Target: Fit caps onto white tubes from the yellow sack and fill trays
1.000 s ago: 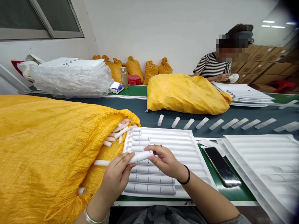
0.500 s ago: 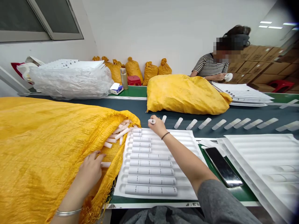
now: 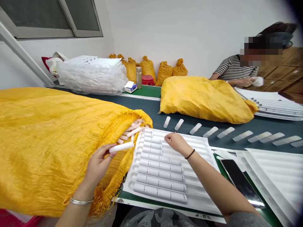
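My left hand [image 3: 101, 160] grips a white plastic tube [image 3: 121, 147] by one end, in front of the mouth of a large yellow woven sack [image 3: 71, 126]. More loose white tubes [image 3: 124, 135] show inside that mouth. Over a white moulded tray [image 3: 199, 183], my right hand [image 3: 176, 143] has its fingers curled together, with nothing visible in them. Printed white tubes [image 3: 161, 186] lie in the tray's grooves, in longer rows at the near end and shorter ones at the far end. Beyond it, a line of tubes [image 3: 195, 128] lies slanted on the dark belt [image 3: 146, 108].
A phone [image 3: 239, 179] and further white trays [image 3: 279, 176] lie to the right. Across the belt are a full yellow sack [image 3: 203, 99], plastic-wrapped trays [image 3: 92, 77], a bottle [image 3: 139, 77] and a tissue box [image 3: 130, 87]. A co-worker [image 3: 236, 71] holds something white.
My right hand has put its tube on the belt at the line's left end and drawn back over the tray. My left hand has lifted a tube from the sack. The view has turned left.
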The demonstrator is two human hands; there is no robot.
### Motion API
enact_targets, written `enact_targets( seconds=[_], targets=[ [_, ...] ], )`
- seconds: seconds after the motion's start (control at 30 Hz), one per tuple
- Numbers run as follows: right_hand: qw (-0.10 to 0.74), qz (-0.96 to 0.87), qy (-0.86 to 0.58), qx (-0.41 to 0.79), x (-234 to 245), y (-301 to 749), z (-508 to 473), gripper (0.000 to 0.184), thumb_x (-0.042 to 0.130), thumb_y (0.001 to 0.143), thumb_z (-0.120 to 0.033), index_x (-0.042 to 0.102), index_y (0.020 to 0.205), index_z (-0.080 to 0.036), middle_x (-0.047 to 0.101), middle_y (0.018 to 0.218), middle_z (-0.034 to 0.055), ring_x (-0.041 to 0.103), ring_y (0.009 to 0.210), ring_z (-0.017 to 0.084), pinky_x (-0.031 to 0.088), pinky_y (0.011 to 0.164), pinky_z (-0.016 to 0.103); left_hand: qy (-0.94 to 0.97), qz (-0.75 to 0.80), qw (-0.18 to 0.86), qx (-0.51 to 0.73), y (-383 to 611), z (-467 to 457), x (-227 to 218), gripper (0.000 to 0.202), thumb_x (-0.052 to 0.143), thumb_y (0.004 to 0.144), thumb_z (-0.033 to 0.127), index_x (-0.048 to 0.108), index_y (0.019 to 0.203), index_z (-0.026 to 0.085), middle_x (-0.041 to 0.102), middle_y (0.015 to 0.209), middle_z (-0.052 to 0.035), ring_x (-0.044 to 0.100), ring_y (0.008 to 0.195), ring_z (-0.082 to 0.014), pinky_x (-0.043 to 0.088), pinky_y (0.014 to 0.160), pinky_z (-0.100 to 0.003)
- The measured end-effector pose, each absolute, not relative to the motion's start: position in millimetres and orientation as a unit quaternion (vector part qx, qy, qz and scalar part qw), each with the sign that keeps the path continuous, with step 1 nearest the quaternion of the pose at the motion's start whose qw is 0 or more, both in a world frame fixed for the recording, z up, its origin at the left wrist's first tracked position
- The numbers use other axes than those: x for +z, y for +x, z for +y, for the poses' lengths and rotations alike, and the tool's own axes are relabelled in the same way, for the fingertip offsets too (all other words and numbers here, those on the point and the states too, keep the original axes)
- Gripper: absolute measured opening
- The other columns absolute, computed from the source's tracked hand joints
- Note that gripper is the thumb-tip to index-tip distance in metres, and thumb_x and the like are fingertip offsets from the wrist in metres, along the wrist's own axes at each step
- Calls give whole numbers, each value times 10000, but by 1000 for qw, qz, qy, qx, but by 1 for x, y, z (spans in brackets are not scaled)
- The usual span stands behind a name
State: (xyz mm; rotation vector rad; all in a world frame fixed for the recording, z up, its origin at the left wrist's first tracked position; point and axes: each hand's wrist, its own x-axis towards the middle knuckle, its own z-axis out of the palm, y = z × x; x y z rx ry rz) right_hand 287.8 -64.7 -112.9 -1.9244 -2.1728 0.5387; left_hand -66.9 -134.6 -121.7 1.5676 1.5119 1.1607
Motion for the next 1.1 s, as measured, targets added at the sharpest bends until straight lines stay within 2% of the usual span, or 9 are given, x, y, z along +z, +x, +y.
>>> enact_targets(
  seconds=[0.1,0.23,0.3,0.37,0.47,0.53,0.6,0.77,1.1],
  targets=[
    [114,-764,-607,187,-129,274,-75,286,512,875,-179,658,1119,-146,624,1157,123,587,1067,211,424,932,283,464,484,501,547,-40,-139,-118,352,761,698,365,682,1005,214,688,1018,-42,624,959,-188,492,898,-318],
    [142,-772,-591,187,-135,266,-67,149,632,765,-122,689,903,-122,638,1041,138,595,1000,244,443,921,337,374,387,609,582,-17,-143,-110,327,822,638,293,704,941,256,694,964,9,626,895,-120,500,851,-237],
    [168,-765,-597,174,-127,266,-71,151,621,767,-130,654,913,-116,632,1006,135,587,976,252,453,897,370,374,386,612,580,-15,-146,-106,319,817,650,285,704,948,260,690,956,16,619,880,-102,497,832,-205],
    [214,-755,-590,188,-115,265,-84,199,588,804,-171,596,998,-127,625,963,106,595,891,220,486,817,357,394,409,591,573,-15,-149,-104,317,804,672,294,700,968,248,687,959,11,612,891,-99,490,833,-191],
    [338,-730,-487,339,-94,258,-110,234,548,873,-281,536,1080,-173,609,908,50,597,739,149,514,659,285,450,454,541,546,-15,-153,-103,319,766,718,320,686,1009,219,685,989,-13,610,927,-121,486,856,-213],
    [403,-705,-398,427,-82,253,-125,253,532,901,-318,540,1120,-192,609,935,52,602,724,134,520,630,271,489,477,513,520,-12,-154,-103,327,729,755,343,670,1044,202,684,1015,-33,615,946,-149,490,873,-256],
    [431,-716,-363,412,-72,251,-134,253,535,912,-295,562,1149,-212,619,983,63,608,773,137,529,673,281,524,491,488,496,-10,-156,-102,338,684,793,366,654,1079,189,679,1047,-56,618,971,-179,491,891,-303],
    [404,-826,-303,249,-55,260,-138,285,542,905,-167,588,1179,-233,634,1096,80,580,1063,184,478,930,348,640,494,407,425,-11,-161,-95,286,603,859,357,654,1094,202,675,1071,-63,619,1003,-202,482,906,-328],
    [370,-770,-407,323,-58,264,-143,266,559,905,-319,633,1138,-215,684,929,51,611,738,137,489,665,263,787,427,153,419,-3,-172,-68,314,589,869,179,598,1181,209,677,1067,-42,619,989,-160,476,881,-254]
  ],
)
